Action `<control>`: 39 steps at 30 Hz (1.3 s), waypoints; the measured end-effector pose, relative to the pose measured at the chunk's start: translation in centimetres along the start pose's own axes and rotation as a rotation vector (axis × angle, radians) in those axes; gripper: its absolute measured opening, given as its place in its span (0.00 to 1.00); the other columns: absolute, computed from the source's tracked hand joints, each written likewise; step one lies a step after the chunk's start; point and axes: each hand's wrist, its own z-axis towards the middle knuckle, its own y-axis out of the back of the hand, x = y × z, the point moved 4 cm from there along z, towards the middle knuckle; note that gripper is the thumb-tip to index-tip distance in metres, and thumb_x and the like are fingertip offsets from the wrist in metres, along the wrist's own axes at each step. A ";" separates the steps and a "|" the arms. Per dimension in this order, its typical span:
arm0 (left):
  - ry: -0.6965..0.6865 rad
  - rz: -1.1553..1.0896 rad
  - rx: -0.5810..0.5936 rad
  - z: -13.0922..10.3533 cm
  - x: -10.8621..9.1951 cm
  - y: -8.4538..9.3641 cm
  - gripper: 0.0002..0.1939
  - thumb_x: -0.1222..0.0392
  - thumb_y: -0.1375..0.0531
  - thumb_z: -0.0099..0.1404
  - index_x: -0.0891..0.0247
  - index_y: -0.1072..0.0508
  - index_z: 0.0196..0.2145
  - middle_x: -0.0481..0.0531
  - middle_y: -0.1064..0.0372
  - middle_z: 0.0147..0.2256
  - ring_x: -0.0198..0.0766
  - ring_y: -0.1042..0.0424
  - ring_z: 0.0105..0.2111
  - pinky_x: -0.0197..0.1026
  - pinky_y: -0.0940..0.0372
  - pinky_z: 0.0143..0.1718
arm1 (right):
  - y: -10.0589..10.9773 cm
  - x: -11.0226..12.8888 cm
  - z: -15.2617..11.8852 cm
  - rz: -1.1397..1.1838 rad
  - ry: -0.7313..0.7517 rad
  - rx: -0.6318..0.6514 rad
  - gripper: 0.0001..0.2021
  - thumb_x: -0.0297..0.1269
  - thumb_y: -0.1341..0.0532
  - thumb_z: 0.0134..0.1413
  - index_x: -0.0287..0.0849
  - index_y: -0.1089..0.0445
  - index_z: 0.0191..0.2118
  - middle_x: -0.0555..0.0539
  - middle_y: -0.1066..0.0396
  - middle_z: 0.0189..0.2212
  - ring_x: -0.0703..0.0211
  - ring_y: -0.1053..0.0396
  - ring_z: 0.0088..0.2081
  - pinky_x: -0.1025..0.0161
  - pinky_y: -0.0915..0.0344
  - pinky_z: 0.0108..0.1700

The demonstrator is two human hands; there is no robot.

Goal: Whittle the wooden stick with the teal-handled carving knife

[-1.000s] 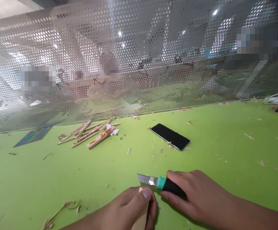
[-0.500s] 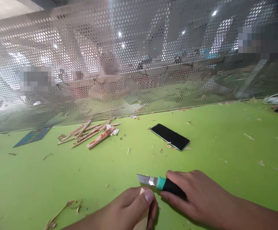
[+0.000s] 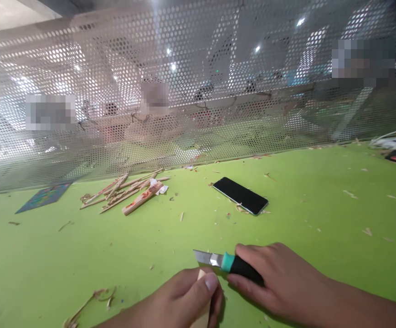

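Note:
My left hand (image 3: 187, 294) is closed around a pale strip of wood (image 3: 203, 316), its thumb pressed along the top near the strip's end. The lower part of the strip runs out of the picture. In my right hand (image 3: 273, 278) is a utility knife (image 3: 230, 263) with a black and teal handle. Its blade is out and points left, just beyond the wood's tip; whether it touches the wood I cannot tell. Curled shavings (image 3: 95, 296) lie on the green table (image 3: 143, 246) left of my left hand.
A black phone (image 3: 241, 196) lies ahead of my hands. Several wooden sticks (image 3: 126, 189) and a red-stained wood piece (image 3: 142, 198) are heaped left of it. A patterned card (image 3: 43, 197) lies further left. A perforated metal screen (image 3: 184, 91) closes off the back; a white cable (image 3: 394, 139) is at right.
Both hands, the knife and the wood keep nearly the same pose. The whole view has shifted slightly, with things appearing a little further left.

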 end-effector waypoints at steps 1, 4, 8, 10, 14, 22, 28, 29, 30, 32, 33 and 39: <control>0.001 0.008 0.006 0.0 -0.1 0.0 0.34 0.32 0.61 0.73 0.62 0.32 0.31 0.53 0.34 0.29 0.38 0.34 0.33 0.39 0.37 0.41 | 0.0 0.0 0.0 0.000 0.006 -0.008 0.14 0.49 0.44 0.69 0.44 0.32 0.36 0.47 0.24 0.27 0.52 0.28 0.24 0.61 0.58 0.25; 0.001 0.028 0.003 0.0 -0.4 0.1 0.33 0.32 0.60 0.73 0.62 0.32 0.30 0.53 0.34 0.29 0.38 0.34 0.33 0.39 0.37 0.41 | 0.0 0.1 -0.1 0.007 0.014 -0.029 0.14 0.48 0.43 0.69 0.44 0.32 0.36 0.47 0.24 0.27 0.53 0.28 0.24 0.61 0.59 0.25; 0.020 0.023 -0.006 0.1 -0.6 0.2 0.33 0.32 0.60 0.73 0.62 0.33 0.30 0.52 0.34 0.29 0.38 0.35 0.32 0.39 0.38 0.40 | -0.1 0.0 -0.2 0.005 0.013 -0.037 0.15 0.49 0.43 0.69 0.44 0.32 0.35 0.47 0.24 0.27 0.53 0.28 0.23 0.61 0.60 0.25; 0.019 0.030 0.004 0.1 -0.6 0.1 0.33 0.32 0.60 0.73 0.62 0.33 0.30 0.53 0.34 0.29 0.38 0.34 0.32 0.39 0.38 0.41 | -0.1 0.1 -0.2 0.000 0.016 -0.043 0.15 0.49 0.43 0.68 0.43 0.32 0.35 0.47 0.24 0.27 0.52 0.28 0.23 0.61 0.60 0.25; 0.023 0.045 -0.010 0.1 -0.5 0.1 0.33 0.32 0.60 0.73 0.62 0.33 0.30 0.53 0.34 0.30 0.38 0.35 0.32 0.39 0.38 0.40 | -0.1 0.1 -0.1 0.002 0.008 -0.028 0.14 0.49 0.43 0.68 0.44 0.32 0.36 0.46 0.24 0.27 0.52 0.28 0.24 0.61 0.60 0.26; 0.021 0.036 -0.023 0.0 -0.5 0.1 0.33 0.32 0.60 0.73 0.62 0.33 0.30 0.54 0.34 0.30 0.38 0.36 0.32 0.38 0.38 0.39 | 0.0 0.1 0.0 0.007 0.005 -0.015 0.15 0.49 0.43 0.69 0.43 0.32 0.36 0.46 0.23 0.28 0.51 0.27 0.24 0.60 0.59 0.26; 0.035 0.027 -0.008 0.1 -0.7 -0.1 0.34 0.31 0.60 0.72 0.62 0.34 0.29 0.53 0.35 0.29 0.38 0.36 0.31 0.39 0.38 0.38 | -0.2 0.0 -0.2 0.011 -0.002 -0.001 0.15 0.49 0.43 0.68 0.44 0.32 0.37 0.46 0.23 0.28 0.50 0.27 0.25 0.61 0.60 0.26; 0.035 0.020 -0.018 0.1 -0.7 -0.1 0.34 0.31 0.60 0.72 0.62 0.34 0.29 0.53 0.36 0.29 0.38 0.36 0.31 0.39 0.39 0.38 | -0.2 0.0 -0.2 0.013 0.000 0.001 0.15 0.49 0.43 0.68 0.44 0.32 0.37 0.46 0.23 0.28 0.51 0.27 0.25 0.61 0.59 0.26; 0.035 0.014 -0.027 0.1 -0.7 -0.1 0.34 0.31 0.60 0.72 0.62 0.34 0.29 0.53 0.36 0.29 0.38 0.36 0.31 0.39 0.39 0.37 | -0.1 0.1 -0.2 0.015 0.000 0.005 0.15 0.49 0.43 0.68 0.44 0.32 0.37 0.46 0.23 0.28 0.51 0.27 0.25 0.61 0.59 0.26; 0.032 0.013 -0.023 0.1 -0.6 -0.2 0.33 0.31 0.60 0.72 0.62 0.34 0.29 0.53 0.36 0.29 0.38 0.36 0.31 0.40 0.38 0.38 | 0.0 0.1 -0.2 0.016 -0.005 0.011 0.14 0.49 0.44 0.68 0.44 0.32 0.37 0.46 0.23 0.29 0.51 0.28 0.25 0.61 0.59 0.26; 0.030 0.017 -0.014 0.1 -0.6 -0.2 0.33 0.31 0.59 0.72 0.62 0.34 0.29 0.53 0.35 0.29 0.39 0.36 0.31 0.40 0.38 0.38 | 0.0 0.1 -0.1 0.015 -0.009 0.015 0.14 0.49 0.44 0.68 0.44 0.32 0.37 0.46 0.23 0.29 0.51 0.28 0.25 0.61 0.59 0.26; 0.030 0.014 -0.018 0.1 -0.2 0.1 0.33 0.32 0.59 0.73 0.62 0.33 0.31 0.53 0.35 0.29 0.38 0.36 0.31 0.40 0.38 0.38 | 0.1 0.2 -0.1 0.015 -0.010 0.027 0.14 0.49 0.44 0.69 0.43 0.32 0.37 0.46 0.24 0.29 0.51 0.28 0.25 0.61 0.59 0.26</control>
